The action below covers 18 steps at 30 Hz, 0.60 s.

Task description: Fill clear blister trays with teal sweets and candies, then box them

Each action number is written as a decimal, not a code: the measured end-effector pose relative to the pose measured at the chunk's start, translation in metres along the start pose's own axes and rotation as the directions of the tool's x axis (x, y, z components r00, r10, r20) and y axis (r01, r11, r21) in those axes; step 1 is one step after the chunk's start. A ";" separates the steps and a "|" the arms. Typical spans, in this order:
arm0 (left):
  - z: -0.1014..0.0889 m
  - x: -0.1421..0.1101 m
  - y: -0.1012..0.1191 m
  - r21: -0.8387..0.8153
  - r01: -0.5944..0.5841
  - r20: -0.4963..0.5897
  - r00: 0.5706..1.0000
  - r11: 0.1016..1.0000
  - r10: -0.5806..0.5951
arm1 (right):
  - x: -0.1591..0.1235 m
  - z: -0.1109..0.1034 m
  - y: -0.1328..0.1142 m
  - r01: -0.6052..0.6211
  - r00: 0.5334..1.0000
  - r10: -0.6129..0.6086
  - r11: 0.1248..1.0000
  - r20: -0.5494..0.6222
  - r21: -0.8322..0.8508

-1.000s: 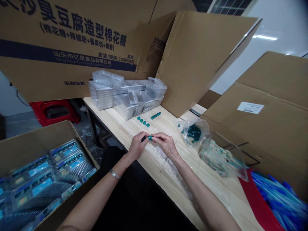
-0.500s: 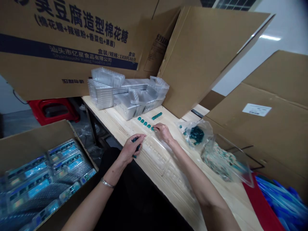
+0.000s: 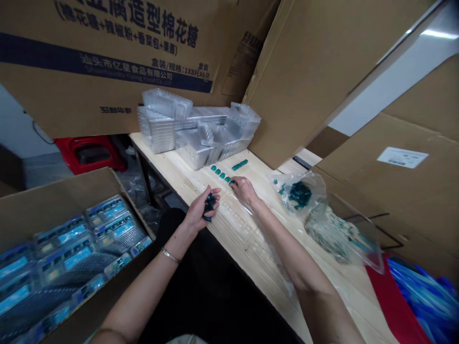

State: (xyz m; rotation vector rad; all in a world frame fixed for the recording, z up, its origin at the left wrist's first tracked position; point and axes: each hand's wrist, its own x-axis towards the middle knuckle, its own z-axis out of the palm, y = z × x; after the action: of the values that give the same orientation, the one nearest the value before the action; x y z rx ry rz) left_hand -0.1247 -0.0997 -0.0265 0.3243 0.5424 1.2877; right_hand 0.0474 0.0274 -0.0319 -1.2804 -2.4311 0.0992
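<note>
My left hand (image 3: pixel 202 209), palm turned up near the table's front edge, has its fingers curled round several dark teal pieces (image 3: pixel 209 206). At the near end of a row of small teal pieces (image 3: pixel 218 171), my right hand (image 3: pixel 245 189) pinches one more teal piece (image 3: pixel 232 182) with thumb and fingertips. The row sits in clear plastic trays (image 3: pixel 234 215) lying flat along the table. A second short teal row (image 3: pixel 240 165) lies just behind. What the teal pieces are I cannot make out.
Stacked clear trays (image 3: pixel 158 129) stand at the table's back. Right of my right arm lie an open bag of teal pieces (image 3: pixel 300 195) and a clear bag of pale-green pieces (image 3: pixel 333 229). A carton of packed trays (image 3: pixel 122 184) stands left, before a red stool (image 3: pixel 89 155).
My left hand has turned palm up and opened slightly, showing the teal pieces in it. My right hand stays at the row's near end. The view has shifted a little.
</note>
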 end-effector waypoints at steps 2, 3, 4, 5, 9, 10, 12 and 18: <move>0.000 -0.001 0.000 0.010 -0.030 -0.017 0.999 0.999 0.031 | -0.009 -0.008 -0.008 -0.044 0.995 0.053 0.994 -0.087 0.097; 0.001 -0.002 0.000 0.033 -0.058 -0.027 0.998 0.998 0.059 | -0.015 -0.014 -0.016 -0.051 0.990 0.071 0.986 -0.120 0.161; 0.001 -0.003 -0.001 0.062 -0.088 -0.039 0.995 0.994 0.090 | -0.022 -0.020 -0.025 -0.042 0.988 0.075 0.971 -0.134 0.233; 0.001 -0.004 -0.003 0.095 -0.112 -0.052 0.992 0.989 0.118 | -0.028 -0.027 -0.037 -0.020 0.990 0.062 0.952 -0.127 0.306; 0.007 -0.007 -0.013 0.211 -0.150 -0.065 0.984 0.966 0.167 | -0.052 -0.046 -0.086 0.065 0.997 -0.044 0.902 -0.060 0.427; 0.010 -0.008 -0.016 0.231 -0.157 -0.057 0.983 0.960 0.175 | -0.056 -0.047 -0.093 0.059 0.998 -0.039 0.905 -0.058 0.420; 0.015 -0.012 -0.022 0.260 -0.168 -0.038 0.982 0.951 0.184 | -0.060 -0.047 -0.100 0.023 0.998 0.003 0.906 -0.061 0.423; 0.023 -0.018 -0.029 0.282 -0.106 0.016 0.994 0.954 0.106 | -0.066 -0.043 -0.092 -0.143 0.987 0.161 0.806 0.018 0.575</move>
State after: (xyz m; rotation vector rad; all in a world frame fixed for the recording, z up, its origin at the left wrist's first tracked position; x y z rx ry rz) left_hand -0.0918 -0.1233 -0.0190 0.5987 0.7182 1.3144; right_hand 0.0252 -0.0842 0.0099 -1.1626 -2.0206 0.7916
